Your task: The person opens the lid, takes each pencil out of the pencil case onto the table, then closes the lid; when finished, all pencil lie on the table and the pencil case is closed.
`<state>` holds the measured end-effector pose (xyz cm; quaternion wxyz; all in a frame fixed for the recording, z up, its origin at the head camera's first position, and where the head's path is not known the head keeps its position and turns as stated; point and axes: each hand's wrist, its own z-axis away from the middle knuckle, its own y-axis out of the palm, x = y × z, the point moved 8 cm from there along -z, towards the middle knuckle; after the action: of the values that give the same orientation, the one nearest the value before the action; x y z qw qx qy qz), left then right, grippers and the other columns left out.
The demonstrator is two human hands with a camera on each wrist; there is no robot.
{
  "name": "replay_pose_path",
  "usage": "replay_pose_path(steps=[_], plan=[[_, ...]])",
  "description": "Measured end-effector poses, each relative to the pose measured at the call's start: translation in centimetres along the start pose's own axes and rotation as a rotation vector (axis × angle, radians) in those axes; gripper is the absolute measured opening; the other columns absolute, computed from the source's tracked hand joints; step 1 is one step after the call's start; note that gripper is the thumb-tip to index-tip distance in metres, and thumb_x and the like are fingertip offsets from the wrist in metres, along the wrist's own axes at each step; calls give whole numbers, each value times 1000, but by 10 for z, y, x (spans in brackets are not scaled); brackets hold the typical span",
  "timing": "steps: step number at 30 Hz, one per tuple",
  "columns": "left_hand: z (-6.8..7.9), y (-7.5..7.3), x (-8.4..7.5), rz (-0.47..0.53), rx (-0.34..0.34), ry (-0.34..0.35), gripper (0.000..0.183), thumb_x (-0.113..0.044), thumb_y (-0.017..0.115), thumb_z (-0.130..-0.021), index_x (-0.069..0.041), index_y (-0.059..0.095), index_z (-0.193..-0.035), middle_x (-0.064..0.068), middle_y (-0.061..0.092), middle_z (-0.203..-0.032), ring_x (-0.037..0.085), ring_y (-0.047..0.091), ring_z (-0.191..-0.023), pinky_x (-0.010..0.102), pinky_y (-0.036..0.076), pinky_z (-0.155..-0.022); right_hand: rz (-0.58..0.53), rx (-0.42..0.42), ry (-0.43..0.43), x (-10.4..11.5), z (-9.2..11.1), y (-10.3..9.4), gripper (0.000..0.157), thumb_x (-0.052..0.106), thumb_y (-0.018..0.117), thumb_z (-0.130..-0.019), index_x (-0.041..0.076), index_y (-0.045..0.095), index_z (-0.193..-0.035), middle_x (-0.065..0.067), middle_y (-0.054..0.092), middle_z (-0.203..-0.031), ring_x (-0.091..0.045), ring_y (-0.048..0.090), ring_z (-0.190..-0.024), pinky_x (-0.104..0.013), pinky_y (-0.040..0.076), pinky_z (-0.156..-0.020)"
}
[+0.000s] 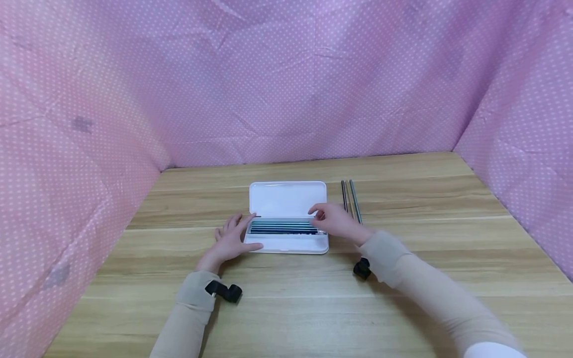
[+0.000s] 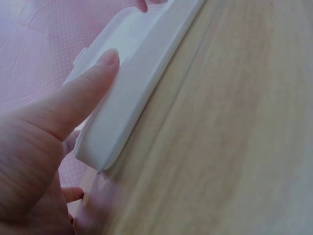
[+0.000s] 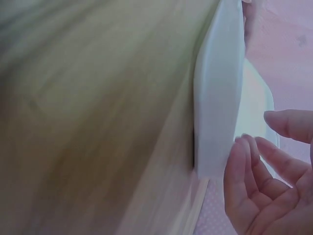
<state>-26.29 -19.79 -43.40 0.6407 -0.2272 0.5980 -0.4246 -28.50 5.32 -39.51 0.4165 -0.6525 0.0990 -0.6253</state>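
A white pencil case lies unfolded on the table, its lid tipped back on the far side. Inside it, several blue, teal and dark pencils lie side by side. My left hand rests at the left end of the case, fingers spread, with the thumb over the near edge. In the left wrist view that thumb reaches across the white rim. Above the right end of the pencils hovers my right hand, fingers loosely bent. In the right wrist view a gap shows between its fingertips; no pencil is visible there.
To the right of the case, a few loose pencils lie on the wooden table, partly behind the right hand. Pink dotted cloth hangs along the back and both sides. Each wrist carries a small black camera.
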Motion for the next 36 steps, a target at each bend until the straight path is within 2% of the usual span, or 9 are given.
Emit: replay_pose_path(steps=[12, 23, 29, 36], plan=[[0, -1, -1, -3, -16, 10, 89, -49, 74, -76, -25, 29, -149, 22, 9, -155, 45, -3, -141, 71, -10, -102, 130, 22, -57, 24, -12, 13, 31, 15, 67, -88, 8, 62, -118, -4, 64, -93, -16, 56, -79, -27, 50, -71], [0, -1, -1, 0, -12, 1, 90, -49, 74, -76, -25, 28, -149, 23, 9, -155, 45, -4, -141, 70, -11, -102, 232, 50, -90, 39, -20, 25, 34, 11, 65, -89, 10, 61, -122, -6, 65, -107, -17, 57, -92, -34, 50, -90], [0, 0, -1, 1, -14, -1, 90, -50, 74, -76, -25, 28, -150, 22, 9, -155, 45, -4, -141, 70, -11, -102, 277, 51, -116, 43, -22, 26, 35, 8, 66, -88, 8, 61, -122, -7, 65, -107, -18, 58, -95, -35, 49, -91], [1, 0, -1, 2, -16, 3, 89, -49, 74, -77, -25, 28, -150, 23, 8, -155, 45, -4, -140, 70, -11, -102, 301, 92, -130, 40, -24, 31, 34, 9, 68, -87, 11, 63, -121, -4, 66, -105, -17, 57, -93, -34, 48, -92]])
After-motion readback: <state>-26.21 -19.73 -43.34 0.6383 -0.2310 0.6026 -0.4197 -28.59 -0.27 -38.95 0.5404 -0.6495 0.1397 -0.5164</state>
